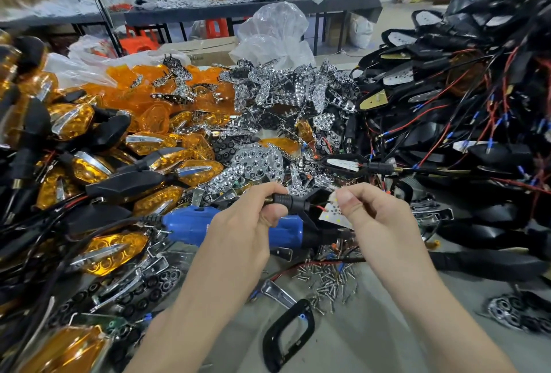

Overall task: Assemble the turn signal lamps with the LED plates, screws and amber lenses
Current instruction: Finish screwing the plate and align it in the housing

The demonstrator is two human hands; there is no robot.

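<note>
The lamp (298, 205) is held in the air over the middle of the counter (372, 343). Its long axis runs left to right, with the threaded stem pointing left and the open black shell to the right. The left hand (238, 223) grips it by the ribbed stem. The plate (334, 215) sits just right of the shell's mouth, joined to the shell by a short red wire (320, 208), and the right hand (378, 208) pinches it at its top edge. That hand is the nearer one, so seating the plate likely means moving it left into the shell.

The plate is a white, roughly triangular board dotted with small LEDs, tilted face up. The lamp is matt black.

A blue screwdriver (190, 223) lies on the counter just below the hands, parallel to the lamp. Loose screws (331, 280) lie heaped towards the near edge. The lenses (143, 89) are piled towards the far left corner.
</note>
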